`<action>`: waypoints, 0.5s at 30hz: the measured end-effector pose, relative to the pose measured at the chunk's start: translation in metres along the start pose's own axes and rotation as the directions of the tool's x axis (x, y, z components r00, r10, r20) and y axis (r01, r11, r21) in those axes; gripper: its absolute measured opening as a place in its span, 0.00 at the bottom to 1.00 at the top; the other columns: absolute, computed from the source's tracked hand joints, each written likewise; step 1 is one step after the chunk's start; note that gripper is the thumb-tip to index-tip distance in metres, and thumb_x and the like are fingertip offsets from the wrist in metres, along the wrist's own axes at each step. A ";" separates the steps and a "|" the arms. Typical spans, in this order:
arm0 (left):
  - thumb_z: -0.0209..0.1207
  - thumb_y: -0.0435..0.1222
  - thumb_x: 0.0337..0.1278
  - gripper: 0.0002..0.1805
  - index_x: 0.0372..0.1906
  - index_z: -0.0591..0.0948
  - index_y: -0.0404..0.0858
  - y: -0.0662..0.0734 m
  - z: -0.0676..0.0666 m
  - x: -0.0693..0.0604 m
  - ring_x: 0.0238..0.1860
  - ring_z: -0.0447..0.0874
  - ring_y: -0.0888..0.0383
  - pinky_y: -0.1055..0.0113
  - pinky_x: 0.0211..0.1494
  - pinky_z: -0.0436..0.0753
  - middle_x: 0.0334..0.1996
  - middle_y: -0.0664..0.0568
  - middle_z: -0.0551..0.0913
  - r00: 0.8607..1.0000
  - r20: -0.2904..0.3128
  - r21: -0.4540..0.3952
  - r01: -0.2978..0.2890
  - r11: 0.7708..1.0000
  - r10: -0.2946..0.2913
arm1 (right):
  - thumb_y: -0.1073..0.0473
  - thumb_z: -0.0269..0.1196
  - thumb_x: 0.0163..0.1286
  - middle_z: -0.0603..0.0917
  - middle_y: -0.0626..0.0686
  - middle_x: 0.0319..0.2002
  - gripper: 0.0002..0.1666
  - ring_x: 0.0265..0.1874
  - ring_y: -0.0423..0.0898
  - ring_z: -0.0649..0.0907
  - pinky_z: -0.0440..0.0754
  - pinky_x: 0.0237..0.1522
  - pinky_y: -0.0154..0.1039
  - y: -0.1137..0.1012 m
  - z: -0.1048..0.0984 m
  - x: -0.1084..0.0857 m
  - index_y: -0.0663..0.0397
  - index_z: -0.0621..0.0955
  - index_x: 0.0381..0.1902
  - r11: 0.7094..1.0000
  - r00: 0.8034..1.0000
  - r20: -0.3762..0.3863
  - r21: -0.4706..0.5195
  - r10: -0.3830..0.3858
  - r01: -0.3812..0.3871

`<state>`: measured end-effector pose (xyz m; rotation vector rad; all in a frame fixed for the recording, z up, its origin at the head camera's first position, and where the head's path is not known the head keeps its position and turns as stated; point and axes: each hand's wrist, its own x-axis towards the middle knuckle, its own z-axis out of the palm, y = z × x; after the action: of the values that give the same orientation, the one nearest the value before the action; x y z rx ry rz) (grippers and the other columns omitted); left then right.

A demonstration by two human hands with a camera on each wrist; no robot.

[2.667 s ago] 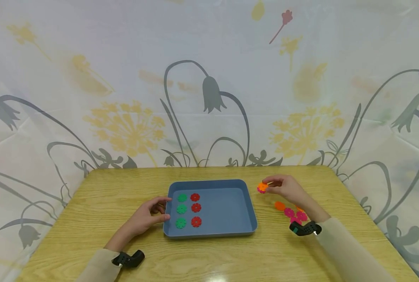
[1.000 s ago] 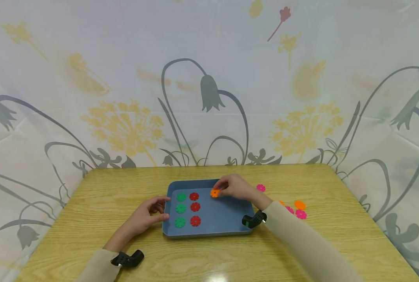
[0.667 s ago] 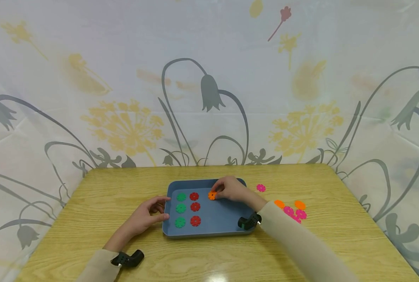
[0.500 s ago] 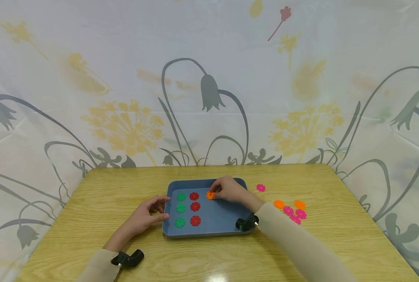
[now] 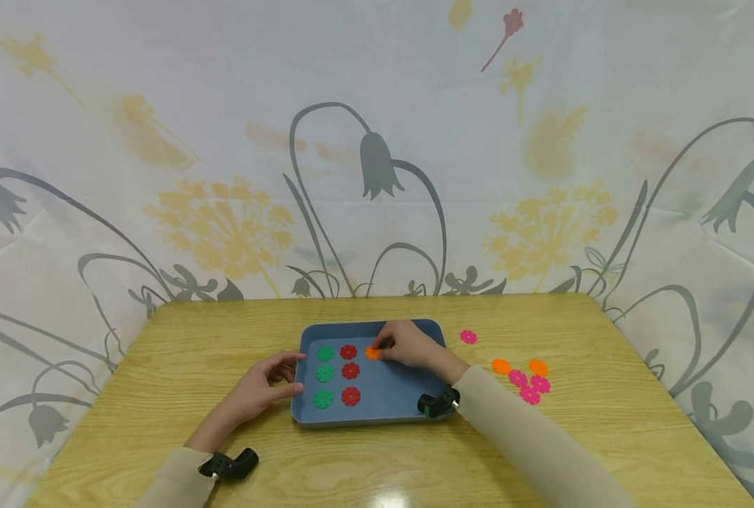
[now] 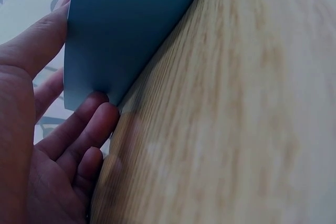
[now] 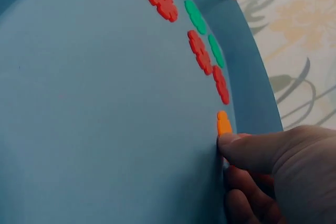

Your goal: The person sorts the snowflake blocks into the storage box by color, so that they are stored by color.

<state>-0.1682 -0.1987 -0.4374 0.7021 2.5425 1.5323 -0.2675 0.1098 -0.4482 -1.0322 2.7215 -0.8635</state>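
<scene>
"Grip of the right hand (image 5: pixel 407 344) first: is anything held in it?"

"An orange disc (image 5: pixel 371 353) is pinched there between thumb and fingertips. It is held low inside the blue tray (image 5: pixel 377 423), just right of the rearmost red disc (image 5: pixel 348 352); whether the tray's floor is touched by it cannot be told."

"And by the left hand (image 5: pixel 267 382)?"

"The tray's left wall is clasped, with the thumb and one finger laid at the rim and the other fingers curled against the outer side."

"What else is carried in the tray?"

"Two columns are formed: three green discs (image 5: pixel 324 377) along the left and three red discs (image 5: pixel 350 374) beside them, all notched and laid flat."

"And beyond it?"

"On the wood-grained table (image 5: pixel 351 462), a lone pink disc (image 5: pixel 468 337) is seen near the tray's far right corner. Farther right, two orange pieces (image 5: pixel 501 366) and three pink pieces (image 5: pixel 518 379) are gathered loosely. A small black device (image 5: pixel 437 403) is worn on each wrist, by a beige sleeve (image 5: pixel 523 437). The table is backed by a pale cloth (image 5: pixel 427 92), printed with grey and yellow flowers."
</scene>
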 end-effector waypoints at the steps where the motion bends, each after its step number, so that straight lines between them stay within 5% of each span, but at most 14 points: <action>1: 0.63 0.32 0.54 0.27 0.60 0.71 0.30 0.000 0.000 0.000 0.38 0.76 0.51 0.63 0.43 0.74 0.44 0.39 0.75 1.000 0.000 0.002 0.000 1.000 0.000 | 0.61 0.68 0.58 0.80 0.46 0.36 0.08 0.32 0.40 0.77 0.75 0.33 0.34 0.000 0.000 0.000 0.52 0.86 0.38 1.000 1.000 0.000 -0.006 0.000 0.000; 15: 0.63 0.33 0.54 0.27 0.60 0.71 0.30 -0.002 0.000 0.000 0.38 0.76 0.52 0.62 0.43 0.74 0.45 0.40 0.75 1.000 0.001 0.008 -0.005 1.000 0.005 | 0.61 0.66 0.60 0.81 0.46 0.40 0.09 0.38 0.42 0.78 0.74 0.37 0.36 -0.003 -0.006 -0.001 0.50 0.85 0.40 0.999 0.999 0.028 0.004 0.038 -0.038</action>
<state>-0.1690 -0.1998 -0.4388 0.7102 2.5492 1.5233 -0.2667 0.1118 -0.4416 -0.9811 2.7053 -0.8427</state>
